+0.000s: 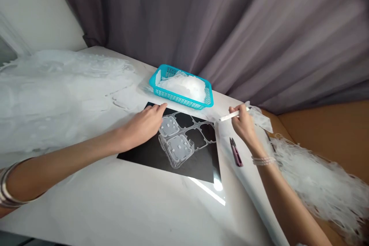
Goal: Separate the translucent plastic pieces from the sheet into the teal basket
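My left hand [148, 123] is at the left edge of a translucent plastic sheet [180, 148] with rounded square sections, its fingers bent against that edge and the fingertips partly hidden. Two sections hold clear panels with small white squares; others are open frames. The sheet lies on a black mat [196, 167]. To the right, my right hand [242, 123] is closed around a slim white pen-like stick [230, 116] above the table. A crumpled piece of clear film [261, 118] shows just behind that hand. Dark-red thread snips [236, 153] lie below it.
Behind the mat stands a blue basket [184, 100] filled with white pieces. A large heap of translucent plastic sheets [57, 100] covers the table's left side. Stringy plastic scraps [319, 184] pile up at the right, beyond the table edge. A grey curtain [173, 19] hangs behind.
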The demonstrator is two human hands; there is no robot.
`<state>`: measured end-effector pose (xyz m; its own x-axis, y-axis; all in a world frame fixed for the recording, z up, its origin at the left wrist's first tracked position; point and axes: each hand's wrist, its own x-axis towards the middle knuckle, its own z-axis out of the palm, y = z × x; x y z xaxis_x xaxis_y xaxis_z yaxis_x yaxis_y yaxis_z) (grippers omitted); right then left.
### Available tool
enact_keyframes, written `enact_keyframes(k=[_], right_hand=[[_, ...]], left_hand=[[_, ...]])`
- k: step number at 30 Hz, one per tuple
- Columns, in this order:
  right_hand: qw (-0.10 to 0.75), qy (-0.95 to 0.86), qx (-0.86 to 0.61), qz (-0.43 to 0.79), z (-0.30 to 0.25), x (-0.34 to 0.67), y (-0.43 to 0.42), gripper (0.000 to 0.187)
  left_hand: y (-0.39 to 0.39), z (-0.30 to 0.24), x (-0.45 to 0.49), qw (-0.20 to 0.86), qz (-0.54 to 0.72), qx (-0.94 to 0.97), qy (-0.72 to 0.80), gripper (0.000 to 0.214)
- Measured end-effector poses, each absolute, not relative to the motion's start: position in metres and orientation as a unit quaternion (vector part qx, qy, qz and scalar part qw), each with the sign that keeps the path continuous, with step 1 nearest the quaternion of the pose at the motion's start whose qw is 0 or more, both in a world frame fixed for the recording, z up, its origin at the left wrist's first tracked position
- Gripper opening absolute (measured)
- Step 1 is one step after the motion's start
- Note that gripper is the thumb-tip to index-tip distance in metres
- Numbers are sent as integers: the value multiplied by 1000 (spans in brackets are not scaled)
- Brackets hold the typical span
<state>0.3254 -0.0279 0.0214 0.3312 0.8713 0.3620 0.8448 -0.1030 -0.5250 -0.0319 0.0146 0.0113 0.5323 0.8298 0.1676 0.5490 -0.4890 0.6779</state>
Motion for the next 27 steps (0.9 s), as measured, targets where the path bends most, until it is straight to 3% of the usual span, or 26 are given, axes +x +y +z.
enact_keyframes(k=[3, 6, 11, 16, 23, 27], right_hand=[[378, -582, -705, 147, 26, 279, -47, 39], [400, -584, -643, 293, 28, 220, -58, 50], [407, -614, -573, 358, 4, 145, -50, 36], [400, -620, -576, 351, -10, 136, -41, 29], [328, -668, -607, 278, 2, 184, -38, 31], [320, -674, -622, 236, 0, 204, -48, 32]], left_hand=[[-18, -2, -47, 225, 222, 890, 328, 26], [-43, -21, -53, 104, 163, 947, 258, 36], [-48, -35, -55, -20, 114, 958, 260, 47], [-45, -32, -62, -54, 101, 955, 273, 48], [-54, -16, -64, -144, 46, 938, 312, 44], [-69, -11, -50, -174, 84, 936, 295, 42]])
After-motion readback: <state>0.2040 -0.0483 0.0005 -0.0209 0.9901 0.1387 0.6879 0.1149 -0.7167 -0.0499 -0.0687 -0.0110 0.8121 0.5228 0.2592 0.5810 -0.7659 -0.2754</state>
